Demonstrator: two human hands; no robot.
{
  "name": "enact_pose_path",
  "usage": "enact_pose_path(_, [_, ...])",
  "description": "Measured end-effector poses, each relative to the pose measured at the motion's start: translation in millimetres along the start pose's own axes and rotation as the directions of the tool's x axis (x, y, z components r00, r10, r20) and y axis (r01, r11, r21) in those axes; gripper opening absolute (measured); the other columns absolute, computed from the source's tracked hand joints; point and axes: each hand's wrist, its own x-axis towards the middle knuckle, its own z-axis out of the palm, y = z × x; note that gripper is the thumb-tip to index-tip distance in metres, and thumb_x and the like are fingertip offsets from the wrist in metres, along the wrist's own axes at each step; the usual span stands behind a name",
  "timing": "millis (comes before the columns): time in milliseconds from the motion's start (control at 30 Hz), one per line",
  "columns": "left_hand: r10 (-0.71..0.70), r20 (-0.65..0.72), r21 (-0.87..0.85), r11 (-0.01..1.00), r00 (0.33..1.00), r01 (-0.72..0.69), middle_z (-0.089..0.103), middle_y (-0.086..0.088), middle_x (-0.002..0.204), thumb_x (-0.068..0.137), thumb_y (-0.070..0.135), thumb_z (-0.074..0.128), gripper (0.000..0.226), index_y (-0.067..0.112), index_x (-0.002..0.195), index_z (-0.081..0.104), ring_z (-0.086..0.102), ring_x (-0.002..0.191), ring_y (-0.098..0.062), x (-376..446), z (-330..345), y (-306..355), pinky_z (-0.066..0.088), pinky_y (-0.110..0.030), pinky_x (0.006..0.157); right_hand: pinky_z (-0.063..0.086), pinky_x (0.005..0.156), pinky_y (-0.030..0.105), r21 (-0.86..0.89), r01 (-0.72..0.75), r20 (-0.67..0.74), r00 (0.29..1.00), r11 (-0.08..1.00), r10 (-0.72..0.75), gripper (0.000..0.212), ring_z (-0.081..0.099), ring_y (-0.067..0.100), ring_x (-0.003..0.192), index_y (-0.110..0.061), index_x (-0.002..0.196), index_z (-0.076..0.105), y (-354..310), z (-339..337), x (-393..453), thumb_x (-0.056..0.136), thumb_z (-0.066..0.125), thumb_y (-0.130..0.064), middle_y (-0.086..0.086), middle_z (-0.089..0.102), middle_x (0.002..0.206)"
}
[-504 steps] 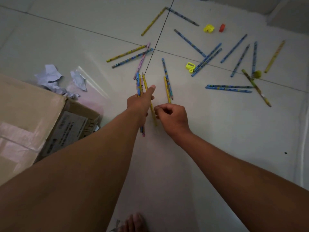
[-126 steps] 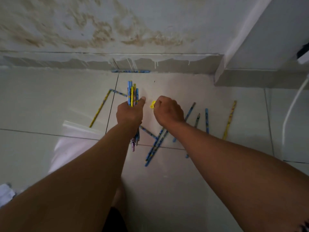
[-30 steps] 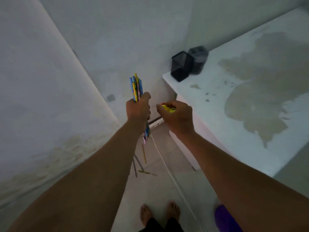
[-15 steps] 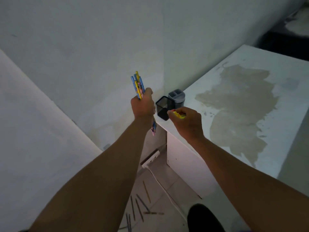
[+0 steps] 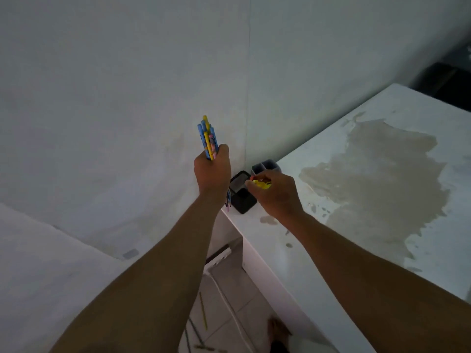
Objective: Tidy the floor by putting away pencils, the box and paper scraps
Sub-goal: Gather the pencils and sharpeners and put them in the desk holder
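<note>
Floor (image 5: 229,296) nearest, low in frame between the arms: a few loose pencils (image 5: 203,314) lie there, well below and behind both hands, so the pickup isn't done. A bare foot (image 5: 276,327) shows beside them.

Left hand (image 5: 212,171) is fisted around a bundle of pencils (image 5: 209,138), fingers closed tight, bundle upright with the long ends sticking up above the fist and the short ends poking out below. Upright probably so they can drop end-first into a holder.

Right hand (image 5: 276,193) sits just right of the left, fingers curled shut on small yellow bits (image 5: 262,184), likely sharpeners or erasers, can't tell which. A speck of red shows at the fingertips.

Just past the fingers, between both hands, a black holder (image 5: 243,200) stands on the corner of the white surface (image 5: 382,225), mouth up. A grey holder (image 5: 266,166) touches it on the far side. Both against the wall corner (image 5: 248,98). Hands hover right at the black holder's mouth, so unloading looks next. Box and paper scraps not in view.
</note>
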Motion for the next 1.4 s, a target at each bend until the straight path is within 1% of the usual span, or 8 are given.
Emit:
enact_pose_path(300, [0.113,-0.08,0.062,0.992,0.99,-0.108,0.038,0.011,0.045,0.094,0.029,0.059,0.045,0.025,0.056,0.036,0.037,0.047,-0.011,46,49,-48,0.033,-0.028,0.051,0.054,0.074,0.023,-0.091,0.163,0.314,0.941,0.982,-0.127,0.022,0.062,0.01,0.081,-0.021,0.095,0.067,47,27,63,0.088,0.061,-0.041,-0.005,0.064,0.087])
enact_pose_path(533, [0.188,-0.083,0.12,0.977,0.979,-0.177,0.037,0.015,0.042,0.099,0.026,0.057,0.046,0.024,0.059,0.034,0.035,0.043,-0.004,44,71,-53,0.03,-0.014,0.045,0.058,0.069,0.028,-0.159,0.334,0.336,0.903,0.929,-0.267,0.027,0.064,0.011,0.073,-0.019,0.093,0.069,58,43,68,0.081,0.064,-0.043,-0.002,0.069,0.084])
enact_pose_path(600, [0.174,-0.076,0.118,0.979,0.982,-0.165,0.042,0.011,0.047,0.099,0.03,0.057,0.045,0.016,0.061,0.039,0.04,0.045,-0.006,43,74,-55,0.034,-0.019,0.046,0.058,0.068,0.028,-0.139,0.31,0.343,0.906,0.941,-0.248,0.025,0.063,0.012,0.072,-0.02,0.091,0.066,58,43,70,0.083,0.063,-0.044,-0.003,0.068,0.083])
enact_pose_path(767, [0.131,-0.089,0.13,0.984,0.987,-0.119,0.058,-0.025,0.067,0.097,0.043,0.055,0.056,-0.009,0.077,0.055,0.056,0.059,-0.033,40,66,-79,0.049,-0.039,0.054,0.055,0.073,0.029,0.008,0.176,0.283,0.944,0.984,-0.171,0.034,0.063,0.012,0.078,-0.021,0.094,0.068,68,41,75,0.084,0.061,-0.053,-0.003,0.069,0.089])
enact_pose_path(933, [0.048,-0.12,0.156,0.987,0.992,-0.029,0.066,-0.02,0.076,0.093,0.051,0.056,0.052,0.0,0.084,0.063,0.066,0.073,-0.036,36,53,-97,0.055,-0.043,0.064,0.057,0.075,0.029,0.157,0.083,0.177,0.978,0.984,-0.11,0.026,0.066,0.015,0.083,-0.014,0.1,0.07,65,44,77,0.084,0.069,-0.035,0.0,0.071,0.093])
enact_pose_path(1067, [-0.002,-0.135,0.187,0.982,0.991,0.027,0.059,-0.001,0.062,0.096,0.041,0.06,0.036,0.018,0.069,0.057,0.056,0.057,-0.016,33,46,-106,0.047,-0.034,0.054,0.053,0.064,0.016,0.304,-0.186,0.218,0.968,0.934,0.122,0.02,0.067,0.014,0.079,-0.016,0.095,0.069,47,50,81,0.093,0.06,-0.034,-0.003,0.069,0.085])
enact_pose_path(1200, [-0.047,-0.156,0.217,0.973,0.987,0.081,0.061,0.002,0.062,0.095,0.038,0.062,0.033,0.021,0.067,0.059,0.058,0.057,-0.01,36,45,-111,0.05,-0.039,0.056,0.057,0.076,0.031,0.227,-0.097,0.255,0.966,0.969,0.037,0.025,0.067,0.015,0.081,-0.016,0.095,0.073,44,60,82,0.093,0.058,-0.035,0.0,0.072,0.088])
enact_pose_path(1400, [-0.092,-0.161,0.149,0.982,0.983,0.117,0.067,-0.007,0.071,0.092,0.036,0.067,0.031,0.013,0.072,0.063,0.065,0.065,-0.017,35,47,-114,0.055,-0.035,0.06,0.058,0.076,0.029,0.188,0.038,0.228,0.97,0.981,-0.081,0.03,0.068,0.013,0.078,-0.016,0.103,0.076,51,64,80,0.091,0.062,-0.04,-0.001,0.075,0.089])
